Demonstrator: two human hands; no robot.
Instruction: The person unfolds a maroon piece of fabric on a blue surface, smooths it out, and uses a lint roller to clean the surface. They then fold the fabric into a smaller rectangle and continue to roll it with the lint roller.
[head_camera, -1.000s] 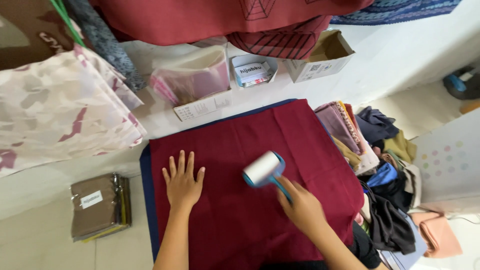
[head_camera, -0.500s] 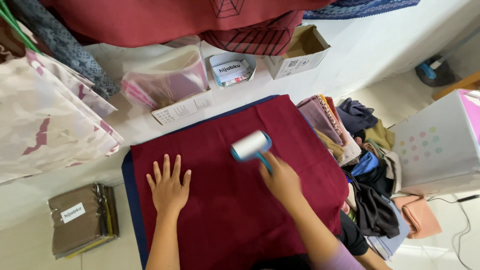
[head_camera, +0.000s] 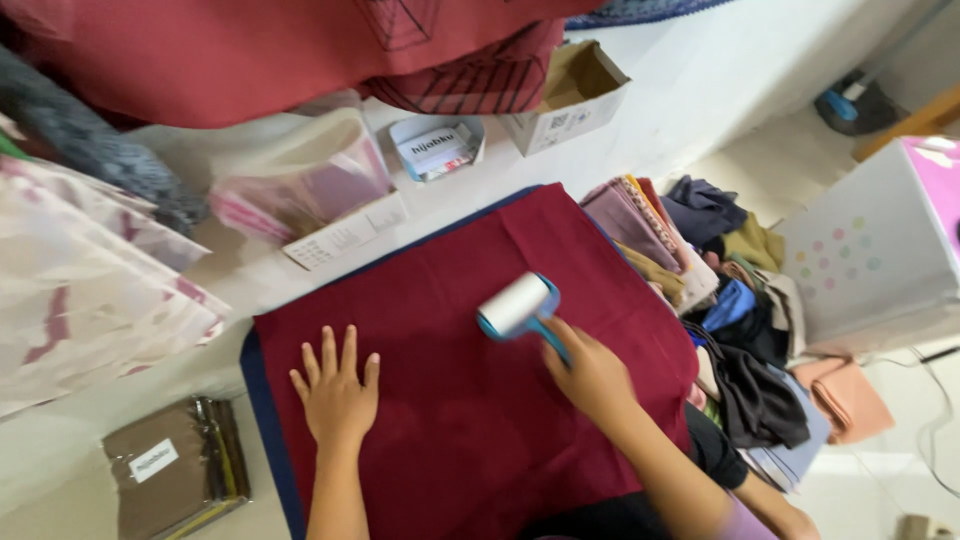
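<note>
1. An open cardboard box (head_camera: 565, 95) stands at the far edge of the work surface; what is inside it cannot be made out. Just left of it sits a small white tray (head_camera: 437, 147) with packets in it.
2. A clear plastic bag (head_camera: 300, 185) holding pinkish fabric lies further left, with a paper slip (head_camera: 345, 232) against its near side.
3. A stack of flat brown packets (head_camera: 175, 478) lies at the near left corner, well apart from the cloth.
4. A dark red cloth (head_camera: 450, 400) is spread flat, lying on a navy layer (head_camera: 262, 420) that shows as a thin border along the left and far edges. White surface runs bare between the cloth's far edge and the containers.
5. On the right the cloth's edge meets a pile of folded fabrics (head_camera: 720, 300) in many colours, which leaves little room there; beyond it stands a white box with pastel dots (head_camera: 870, 260).
6. Patterned and red fabrics hang over the far and left sides.
7. The left hand (head_camera: 335, 390) lies flat on the cloth, fingers spread wide, gripping nothing.
8. The right hand (head_camera: 590, 375) is closed around the blue handle of a lint roller (head_camera: 515, 305), whose white roll rests on the cloth near its middle, tilted toward the far right.
</note>
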